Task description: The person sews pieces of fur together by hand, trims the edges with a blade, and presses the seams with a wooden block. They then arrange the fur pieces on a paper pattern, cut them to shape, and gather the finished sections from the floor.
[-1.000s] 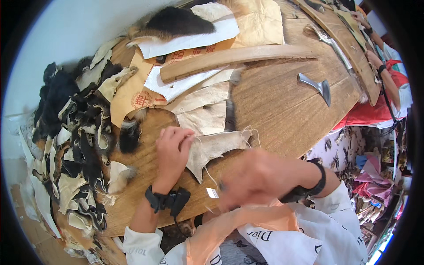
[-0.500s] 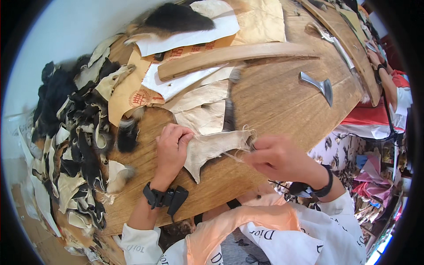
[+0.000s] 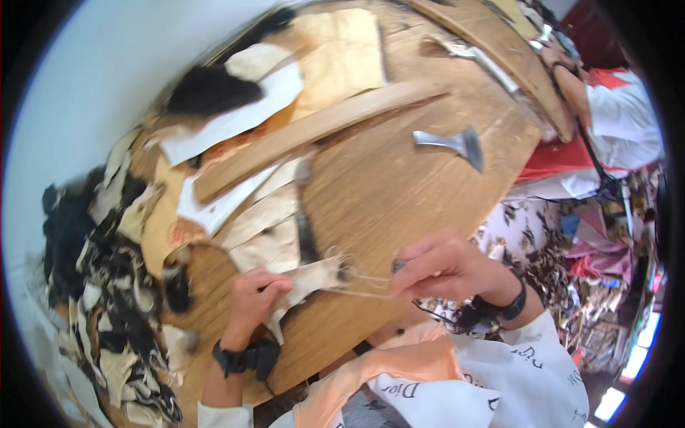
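My left hand (image 3: 258, 296) is closed on a pale piece of hide (image 3: 305, 279), its fingers pinching the left part. Loose thread ends stick out at the hide's right end. From there a light thread (image 3: 360, 292) runs across to my right hand (image 3: 442, 267), whose fingers are pinched together on it. Something small and dark (image 3: 398, 265) shows at the right fingers; what it is I cannot make out. Whether a needle is in the pinch is too small to see. Just beyond my left hand lie larger pale hide pieces (image 3: 267, 246) with a dark fur edge.
A curved wooden bar (image 3: 314, 139) lies across papers on the wooden table (image 3: 378, 192). A metal blade with a flared edge (image 3: 453, 145) lies to the right. Black-and-cream fur scraps (image 3: 107, 285) are heaped at left. At far right another person's arm (image 3: 571, 89) shows.
My right hand has moved away from the hide to the right, and the thread between them is drawn out longer. The whole view has turned and shifted. My left hand still grips the hide.
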A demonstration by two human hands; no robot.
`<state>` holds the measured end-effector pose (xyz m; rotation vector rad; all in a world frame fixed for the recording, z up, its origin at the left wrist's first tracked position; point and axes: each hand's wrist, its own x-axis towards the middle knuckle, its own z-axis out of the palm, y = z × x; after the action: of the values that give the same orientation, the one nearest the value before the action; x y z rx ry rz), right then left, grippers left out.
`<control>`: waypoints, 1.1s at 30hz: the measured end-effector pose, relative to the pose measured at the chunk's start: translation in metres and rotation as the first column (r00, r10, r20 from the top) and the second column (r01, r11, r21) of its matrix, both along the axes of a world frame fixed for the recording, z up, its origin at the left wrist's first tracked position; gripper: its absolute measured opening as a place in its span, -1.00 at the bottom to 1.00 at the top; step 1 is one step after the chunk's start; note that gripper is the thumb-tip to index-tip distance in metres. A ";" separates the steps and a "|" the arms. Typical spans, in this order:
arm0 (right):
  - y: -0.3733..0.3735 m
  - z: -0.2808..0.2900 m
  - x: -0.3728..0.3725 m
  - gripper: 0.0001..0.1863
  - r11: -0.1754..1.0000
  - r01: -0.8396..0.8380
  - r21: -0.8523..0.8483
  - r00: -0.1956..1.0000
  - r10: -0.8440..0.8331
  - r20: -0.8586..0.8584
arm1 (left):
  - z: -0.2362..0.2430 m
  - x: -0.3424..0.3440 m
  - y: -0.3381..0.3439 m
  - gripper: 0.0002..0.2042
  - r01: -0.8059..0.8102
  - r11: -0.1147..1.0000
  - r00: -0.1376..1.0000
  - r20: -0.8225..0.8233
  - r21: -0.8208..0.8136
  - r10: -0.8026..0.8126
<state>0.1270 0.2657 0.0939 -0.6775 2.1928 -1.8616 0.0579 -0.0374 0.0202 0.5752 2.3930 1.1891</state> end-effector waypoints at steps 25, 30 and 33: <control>0.381 -0.101 -0.126 -0.82 -0.317 0.668 0.673 0.454 -0.543 -0.706 | -0.002 0.000 -0.088 -0.76 -0.729 0.666 0.677 0.027 0.159 0.735; 0.364 -0.111 -0.156 -0.75 -0.446 0.580 0.681 0.485 -0.483 -0.729 | 0.028 -0.022 -0.093 -0.78 -0.793 0.501 0.538 0.011 0.345 0.843; 0.441 -0.099 -0.134 -0.70 -0.464 0.509 0.725 0.587 -0.429 -0.687 | 0.012 -0.066 -0.072 -0.73 -0.798 0.511 0.554 0.054 0.319 0.831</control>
<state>-0.0069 0.7066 -0.0047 0.8927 3.1480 0.5874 -0.0077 -0.1096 0.0319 -0.5694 2.6394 1.9737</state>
